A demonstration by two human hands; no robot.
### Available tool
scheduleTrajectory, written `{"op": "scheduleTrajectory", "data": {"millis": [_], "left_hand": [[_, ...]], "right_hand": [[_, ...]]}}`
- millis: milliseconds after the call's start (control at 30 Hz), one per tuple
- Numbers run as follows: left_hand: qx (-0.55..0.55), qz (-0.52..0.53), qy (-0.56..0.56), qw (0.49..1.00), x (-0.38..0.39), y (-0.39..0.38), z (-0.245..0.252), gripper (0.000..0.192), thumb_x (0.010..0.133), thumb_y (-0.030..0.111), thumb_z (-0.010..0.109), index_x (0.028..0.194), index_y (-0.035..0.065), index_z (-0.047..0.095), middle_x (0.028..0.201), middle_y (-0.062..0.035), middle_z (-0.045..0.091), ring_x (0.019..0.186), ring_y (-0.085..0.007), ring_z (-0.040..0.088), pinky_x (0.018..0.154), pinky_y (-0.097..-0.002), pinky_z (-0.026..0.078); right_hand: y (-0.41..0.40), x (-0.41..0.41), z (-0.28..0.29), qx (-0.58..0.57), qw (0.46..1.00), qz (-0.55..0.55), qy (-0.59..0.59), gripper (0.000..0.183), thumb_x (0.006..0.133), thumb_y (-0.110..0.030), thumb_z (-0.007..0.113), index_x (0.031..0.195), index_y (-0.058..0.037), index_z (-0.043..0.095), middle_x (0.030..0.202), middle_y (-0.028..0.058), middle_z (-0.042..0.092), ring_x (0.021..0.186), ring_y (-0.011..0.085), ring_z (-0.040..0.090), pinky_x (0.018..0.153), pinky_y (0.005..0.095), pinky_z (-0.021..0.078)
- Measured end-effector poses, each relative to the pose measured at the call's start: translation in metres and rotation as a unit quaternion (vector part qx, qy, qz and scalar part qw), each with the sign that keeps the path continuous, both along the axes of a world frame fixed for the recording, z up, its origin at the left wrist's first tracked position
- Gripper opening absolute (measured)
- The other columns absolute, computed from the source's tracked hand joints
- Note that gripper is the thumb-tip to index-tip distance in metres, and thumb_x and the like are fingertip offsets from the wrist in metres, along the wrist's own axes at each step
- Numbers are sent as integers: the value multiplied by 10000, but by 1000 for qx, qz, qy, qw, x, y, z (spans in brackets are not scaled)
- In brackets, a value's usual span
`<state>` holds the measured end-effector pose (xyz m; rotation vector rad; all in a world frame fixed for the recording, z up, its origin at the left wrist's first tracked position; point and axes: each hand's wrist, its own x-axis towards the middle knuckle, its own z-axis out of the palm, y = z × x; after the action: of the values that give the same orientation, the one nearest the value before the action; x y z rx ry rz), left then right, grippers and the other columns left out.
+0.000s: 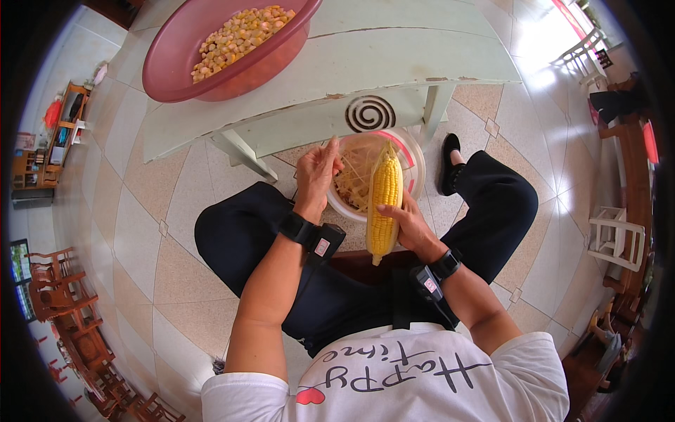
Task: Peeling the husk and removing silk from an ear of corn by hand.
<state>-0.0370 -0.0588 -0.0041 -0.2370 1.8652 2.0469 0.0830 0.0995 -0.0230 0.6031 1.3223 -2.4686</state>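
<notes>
My right hand (414,224) grips a yellow ear of corn (384,205) near its lower half, thumb across the kernels. The ear stands nearly lengthwise before me, with pale husk along its sides and at its far tip. To its left is my left hand (318,171), apart from the ear, thumb raised and fingers curled. Whether a thin strand is between those fingers cannot be made out. Beneath both hands, a round white bucket (419,176) on the floor holds pale husk scraps and silk (352,184). The ear hides part of the bucket.
A pale green wooden table (390,55) with a chipped edge spans the space ahead. On its left part stands a dark pink plastic basin (169,68) with loose corn kernels (240,39). A table leg (245,158) is left of the bucket. White stools (614,237) stand far right.
</notes>
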Motion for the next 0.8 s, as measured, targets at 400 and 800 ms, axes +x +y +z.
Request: {"op": "scheduleTrajectory", "data": {"millis": [400,800], "left_hand": [[-69,-205,-3,976,20,15,-14,249,793,200,657,897,-22,616,798,-36,621,713,-72,557,657,-202,449],[-74,-172,22,982,18,9,-28,169,819,141,591,846,-20,632,750,-44,627,677,-84,575,650,-222,470]], "right_hand": [[-4,-3,3,-18,1000,-9,13,521,725,-42,626,1180,-39,372,1006,79,500,927,178,507,788,323,445],[-4,-2,10,-36,999,2,4,506,739,-67,614,1182,-42,372,1033,83,496,957,189,499,826,345,430]]}}
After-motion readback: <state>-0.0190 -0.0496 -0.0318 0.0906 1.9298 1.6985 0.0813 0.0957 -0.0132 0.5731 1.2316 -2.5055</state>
